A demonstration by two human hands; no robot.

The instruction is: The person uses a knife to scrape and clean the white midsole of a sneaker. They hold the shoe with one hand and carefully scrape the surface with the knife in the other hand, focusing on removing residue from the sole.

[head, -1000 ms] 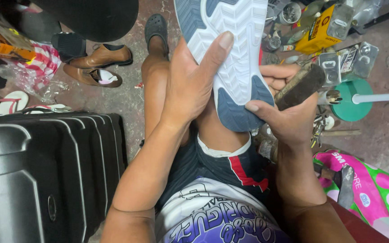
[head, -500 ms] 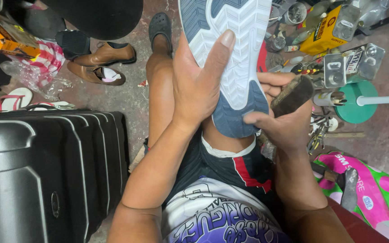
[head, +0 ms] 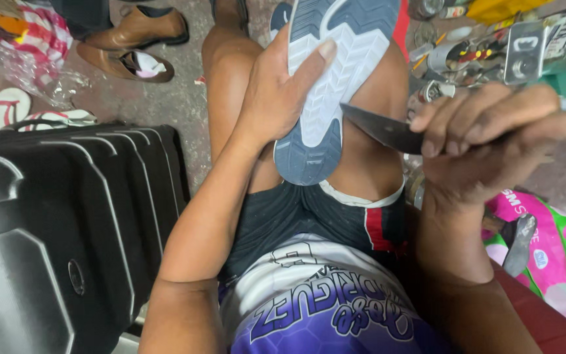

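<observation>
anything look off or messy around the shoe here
The shoe itself looks whole, sole up in the left hand; the right hand holds a knife beside it. On the floor, one brown shoe lies tipped on its side.

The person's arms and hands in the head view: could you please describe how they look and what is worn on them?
Both arms are bare, with no sleeve showing as far as the frame reaches. The left hand wears no glove, ring or watch, and its thumbnail is long. The right hand is also ungloved, with dark grime smudged on its fingers.
</observation>
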